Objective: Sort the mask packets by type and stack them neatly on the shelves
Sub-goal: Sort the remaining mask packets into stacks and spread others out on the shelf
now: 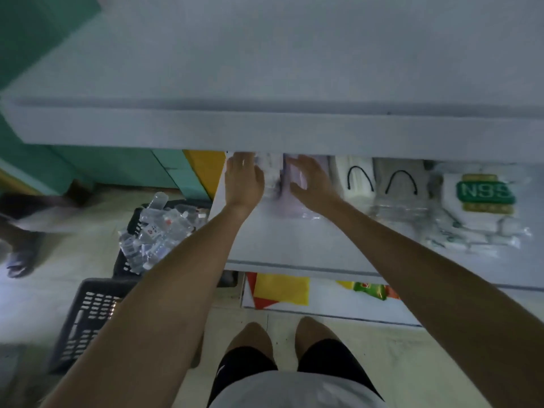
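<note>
Packet (pixel 294 209) lengthwise toward shelf (pixel 279 242) back

1. The white shelf (pixel 294 248) carries a lavender packet stack (pixel 290 201), lying between the left hand (pixel 244 179) and the right hand (pixel 312 184).
2. Just right of the right hand lie white masks (pixel 357 184) with black loops, then grey masks (pixel 401 187).
3. Farthest right, well apart from both hands, lie green-labelled N95 packets (pixel 482 207).
</note>
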Demonstrator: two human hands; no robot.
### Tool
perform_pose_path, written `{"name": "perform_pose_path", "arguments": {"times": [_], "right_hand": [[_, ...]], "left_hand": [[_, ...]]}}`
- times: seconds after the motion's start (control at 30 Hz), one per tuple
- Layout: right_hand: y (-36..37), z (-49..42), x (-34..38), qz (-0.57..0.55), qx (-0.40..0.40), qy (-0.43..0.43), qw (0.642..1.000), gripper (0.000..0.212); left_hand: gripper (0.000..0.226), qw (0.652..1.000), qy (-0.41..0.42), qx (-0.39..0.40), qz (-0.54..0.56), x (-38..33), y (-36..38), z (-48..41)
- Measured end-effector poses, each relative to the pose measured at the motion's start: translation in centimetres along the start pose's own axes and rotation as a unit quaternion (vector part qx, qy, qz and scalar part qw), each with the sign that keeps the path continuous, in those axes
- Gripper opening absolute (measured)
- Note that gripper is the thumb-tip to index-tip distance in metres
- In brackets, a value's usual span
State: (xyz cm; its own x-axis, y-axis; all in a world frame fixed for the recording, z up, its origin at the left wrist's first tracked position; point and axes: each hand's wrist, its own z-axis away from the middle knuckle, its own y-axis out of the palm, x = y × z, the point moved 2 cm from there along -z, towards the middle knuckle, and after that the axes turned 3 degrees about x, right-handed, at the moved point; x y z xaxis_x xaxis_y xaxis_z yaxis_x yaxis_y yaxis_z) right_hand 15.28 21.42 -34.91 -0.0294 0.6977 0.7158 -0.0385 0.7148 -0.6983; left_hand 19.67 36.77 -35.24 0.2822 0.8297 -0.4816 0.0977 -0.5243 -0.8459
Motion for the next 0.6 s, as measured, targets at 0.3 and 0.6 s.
{"name": "perform_pose_path", "arguments": {"times": [0.3, 0.6], "right_hand": [[-7.3, 8.8, -3.7, 0.099, -0.001, 0.037, 0.994, 0.058], [-22.1, 20.5, -15.9, 0.185, -0.008, 0.073, 0.980, 0.060]], "left_hand": [[0.048, 0.980, 0.110, 0.163, 0.026, -10.8, 0.5, 4.1], [0.052, 0.958, 0.073, 0.272, -0.044, -24.6, 10.0, 12.7]]}}
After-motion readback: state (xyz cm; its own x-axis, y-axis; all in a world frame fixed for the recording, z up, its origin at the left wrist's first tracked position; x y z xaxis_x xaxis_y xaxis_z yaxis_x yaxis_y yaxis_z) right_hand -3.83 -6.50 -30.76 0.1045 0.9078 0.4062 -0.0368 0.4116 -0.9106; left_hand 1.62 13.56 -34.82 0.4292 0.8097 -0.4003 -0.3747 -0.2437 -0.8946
